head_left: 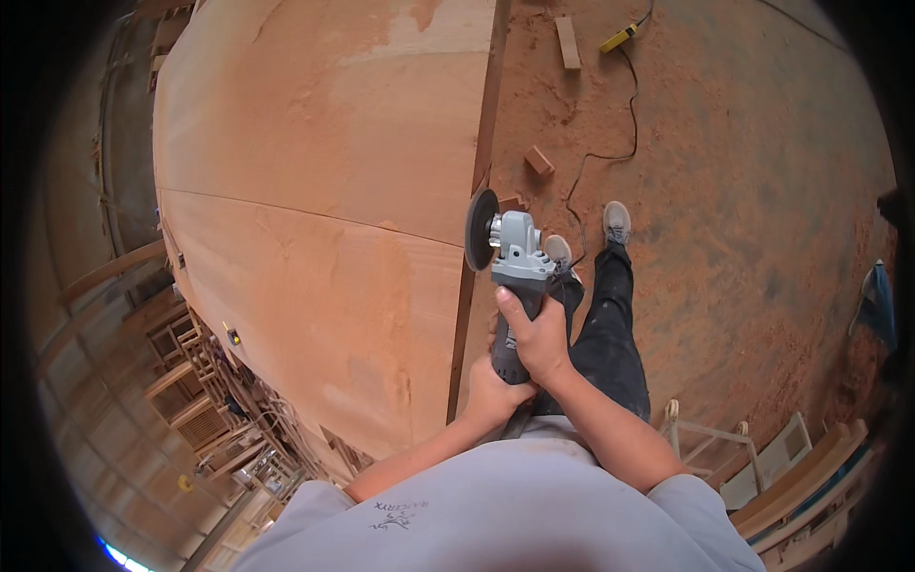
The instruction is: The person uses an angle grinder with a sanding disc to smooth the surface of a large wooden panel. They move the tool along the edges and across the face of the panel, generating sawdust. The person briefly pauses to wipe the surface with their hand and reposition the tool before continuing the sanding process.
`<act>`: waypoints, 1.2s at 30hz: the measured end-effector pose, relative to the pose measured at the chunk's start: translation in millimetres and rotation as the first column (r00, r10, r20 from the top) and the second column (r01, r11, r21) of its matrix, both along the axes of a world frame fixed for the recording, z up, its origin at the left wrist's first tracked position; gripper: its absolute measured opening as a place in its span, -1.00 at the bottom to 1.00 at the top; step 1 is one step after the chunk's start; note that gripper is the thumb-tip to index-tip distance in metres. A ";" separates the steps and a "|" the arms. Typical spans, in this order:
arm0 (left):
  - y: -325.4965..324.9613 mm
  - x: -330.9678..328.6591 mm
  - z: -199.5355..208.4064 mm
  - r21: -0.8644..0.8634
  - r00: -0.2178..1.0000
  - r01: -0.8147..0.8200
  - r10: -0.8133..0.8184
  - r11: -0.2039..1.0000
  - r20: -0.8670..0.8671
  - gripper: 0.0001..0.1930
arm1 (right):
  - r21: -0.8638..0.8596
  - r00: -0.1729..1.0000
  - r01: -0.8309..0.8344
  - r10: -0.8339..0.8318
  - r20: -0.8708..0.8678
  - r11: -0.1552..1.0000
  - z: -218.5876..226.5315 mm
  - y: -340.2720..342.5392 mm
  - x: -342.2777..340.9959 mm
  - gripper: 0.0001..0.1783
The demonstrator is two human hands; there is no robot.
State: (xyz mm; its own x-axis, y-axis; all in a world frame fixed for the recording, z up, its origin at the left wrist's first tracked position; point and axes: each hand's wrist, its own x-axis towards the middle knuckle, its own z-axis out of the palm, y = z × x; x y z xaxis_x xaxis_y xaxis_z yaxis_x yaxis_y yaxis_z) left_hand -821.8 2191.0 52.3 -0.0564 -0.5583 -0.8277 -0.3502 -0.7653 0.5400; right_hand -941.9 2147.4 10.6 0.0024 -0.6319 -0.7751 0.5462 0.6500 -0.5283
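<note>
I hold an angle grinder (516,262) with a grey metal head and a dark body in front of me. Its dark round disc (479,230) faces left, beside the edge of a large wooden panel (315,276); whether it touches the wood I cannot tell. My right hand (540,340) is wrapped round the middle of the body, thumb on top. Lower down, my left hand (490,392) grips the rear end of the grinder. Parts of the fingers of both hands are hidden.
Reddish sawdust covers the floor (724,191) and the panel. A black cord (633,124) runs to a yellow power strip (619,38). A pale board (568,43) and a small wood block (539,160) lie nearby. Wooden frames (181,381) stand left; boards (801,486) lean lower right.
</note>
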 end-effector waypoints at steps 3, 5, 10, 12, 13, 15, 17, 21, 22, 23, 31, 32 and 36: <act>3.7 -6.2 13.6 0.120 0.992 -0.121 0.125 0.985 -0.027 -0.75 | 0.000 1.000 0.006 -0.006 0.020 1.000 2.3 5.4 0.1 -0.57; 6.4 -4.9 9.8 0.093 0.993 -0.113 0.115 0.989 -0.019 -0.75 | -0.003 0.999 0.004 -0.004 0.046 1.000 3.7 9.2 1.1 -0.57; -4.8 -1.2 5.8 0.087 1.000 0.004 -0.002 0.996 -0.017 -0.73 | -0.017 1.000 0.004 -0.004 0.016 1.000 5.9 -1.6 -3.2 -0.58; 4.4 -1.6 10.3 0.115 0.996 -0.084 0.088 0.990 -0.026 -0.73 | -0.007 1.000 -0.017 0.017 0.002 1.000 8.1 5.0 -0.8 -0.58; 8.2 -2.4 11.7 0.131 0.991 -0.128 0.133 0.983 -0.030 -0.74 | -0.006 1.000 0.002 -0.002 0.016 1.000 8.4 7.0 0.3 -0.58; 9.7 -2.4 9.8 0.095 0.990 -0.132 0.136 0.987 -0.035 -0.74 | -0.005 0.998 0.041 -0.041 0.046 0.999 9.7 10.2 3.7 -0.58; 6.8 -0.8 9.0 0.054 0.996 -0.089 0.090 0.995 -0.026 -0.73 | -0.004 0.997 0.031 -0.030 0.070 1.000 6.5 3.8 0.1 -0.59; 2.2 -1.7 7.9 -0.012 1.000 -0.007 0.007 1.000 -0.011 -0.76 | -0.022 0.999 0.006 -0.005 0.049 1.000 6.1 3.6 -0.1 -0.59; 5.9 -2.2 10.3 0.040 0.998 -0.053 0.054 0.998 -0.036 -0.77 | 0.002 0.999 0.039 -0.039 0.014 0.999 8.5 6.2 2.5 -0.55; 7.8 -3.2 12.3 0.094 0.993 -0.096 0.102 0.991 -0.058 -0.78 | -0.013 0.999 0.034 -0.034 0.021 0.999 8.1 7.7 2.6 -0.56; 0.3 -4.8 8.1 0.018 0.997 -0.055 0.056 0.998 -0.053 -0.73 | -0.059 1.000 -0.001 0.000 -0.029 0.998 3.9 4.1 -0.6 -0.57; 5.3 -5.4 10.3 0.047 0.992 -0.104 0.107 0.993 -0.069 -0.73 | -0.062 1.000 0.020 -0.020 -0.001 0.998 4.1 8.1 2.0 -0.57; 1.7 -1.8 10.7 0.055 0.998 -0.039 0.042 0.998 -0.040 -0.66 | -0.021 0.998 0.055 -0.055 0.019 0.998 11.4 6.1 1.9 -0.57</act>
State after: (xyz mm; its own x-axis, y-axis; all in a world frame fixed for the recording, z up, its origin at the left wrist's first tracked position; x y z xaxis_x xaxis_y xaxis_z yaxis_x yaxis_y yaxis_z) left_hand -823.6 2192.8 62.9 -0.0694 -0.5153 -0.8542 -0.2964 -0.8069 0.5108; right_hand -940.0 2153.5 22.1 -0.0189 -0.6476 -0.7618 0.5907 0.6075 -0.5311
